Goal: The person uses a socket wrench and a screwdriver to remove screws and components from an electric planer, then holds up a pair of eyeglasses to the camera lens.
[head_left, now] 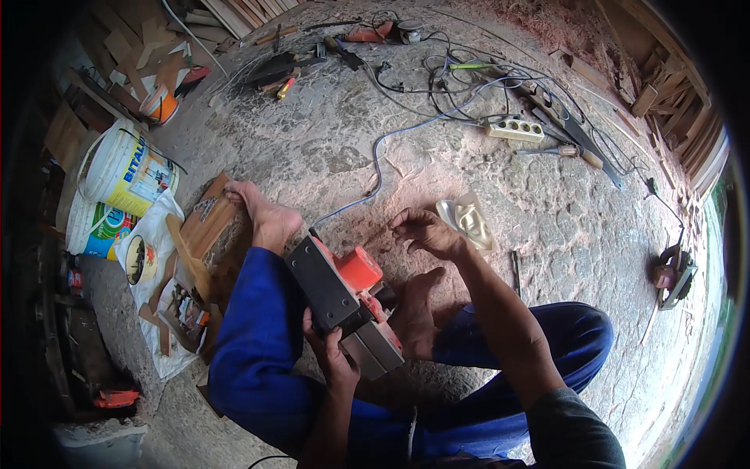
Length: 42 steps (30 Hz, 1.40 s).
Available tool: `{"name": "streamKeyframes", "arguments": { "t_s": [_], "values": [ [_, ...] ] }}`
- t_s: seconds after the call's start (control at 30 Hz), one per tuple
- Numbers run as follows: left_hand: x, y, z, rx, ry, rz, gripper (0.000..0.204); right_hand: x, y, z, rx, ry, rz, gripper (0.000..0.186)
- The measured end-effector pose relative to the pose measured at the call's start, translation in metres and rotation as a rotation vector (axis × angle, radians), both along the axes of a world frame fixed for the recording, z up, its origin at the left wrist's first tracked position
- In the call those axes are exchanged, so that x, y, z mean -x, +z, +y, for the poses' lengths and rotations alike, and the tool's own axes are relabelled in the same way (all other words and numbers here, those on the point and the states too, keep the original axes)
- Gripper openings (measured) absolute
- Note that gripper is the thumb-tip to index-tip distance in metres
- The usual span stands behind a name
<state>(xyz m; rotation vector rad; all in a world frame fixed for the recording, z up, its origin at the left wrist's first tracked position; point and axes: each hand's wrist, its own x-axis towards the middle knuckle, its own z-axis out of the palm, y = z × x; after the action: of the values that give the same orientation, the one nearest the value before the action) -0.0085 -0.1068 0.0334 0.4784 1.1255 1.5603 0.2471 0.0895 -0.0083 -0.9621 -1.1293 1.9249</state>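
A red electric planer [358, 267] lies tipped between my legs, its flat dark metal sole [320, 281] turned up and toward the left. My left hand [333, 353] grips its near end, fingers closed around the edge by the grey sole plate. Ahead and to the right of the planer, my right hand [426, 233] hangs above the floor with its fingers curled together. Whatever they may hold is too small to make out. Just beyond that hand sits a small clear plastic bag [469, 220]. A blue cord [377, 160] runs from near the planer across the floor.
Buckets [129, 168] and wood pieces [207, 215] stand at my left. Farther ahead lie a power strip [514, 129], a handsaw [582, 141], a yellow-handled screwdriver [287, 87], tangled cables and an angle grinder [371, 33]. A circular saw [673, 277] rests at the far right.
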Motion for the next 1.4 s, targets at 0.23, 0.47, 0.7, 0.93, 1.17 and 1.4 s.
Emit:
{"name": "streamKeyframes", "arguments": {
  "t_s": [0.23,0.47,0.7,0.93,1.17,1.4],
  "values": [
    [0.0,0.003,0.003,-0.004,0.01,-0.085,0.071,-0.009,0.006,0.003,0.087,-0.049,0.148,0.021],
    [0.002,-0.005,0.003,0.002,0.016,-0.119,0.071,0.005,-0.001,-0.002,-0.176,-0.065,-0.176,0.016],
    [-0.005,-0.004,0.004,-0.08,0.023,0.098,0.071,0.046,0.087,-0.023,-0.471,0.027,-0.334,0.015],
    [-0.011,-0.005,0.009,-0.142,-0.074,0.077,0.07,0.082,0.132,-0.062,-0.967,0.51,-0.59,0.012],
    [-0.011,-0.002,0.01,-0.166,-0.089,0.063,0.073,0.086,0.096,-0.08,-1.167,0.578,-0.806,0.008],
    [-0.01,-0.003,0.009,-0.101,-0.111,0.046,0.072,0.087,0.116,-0.084,-0.984,0.495,-0.812,0.007]
  ]
}}
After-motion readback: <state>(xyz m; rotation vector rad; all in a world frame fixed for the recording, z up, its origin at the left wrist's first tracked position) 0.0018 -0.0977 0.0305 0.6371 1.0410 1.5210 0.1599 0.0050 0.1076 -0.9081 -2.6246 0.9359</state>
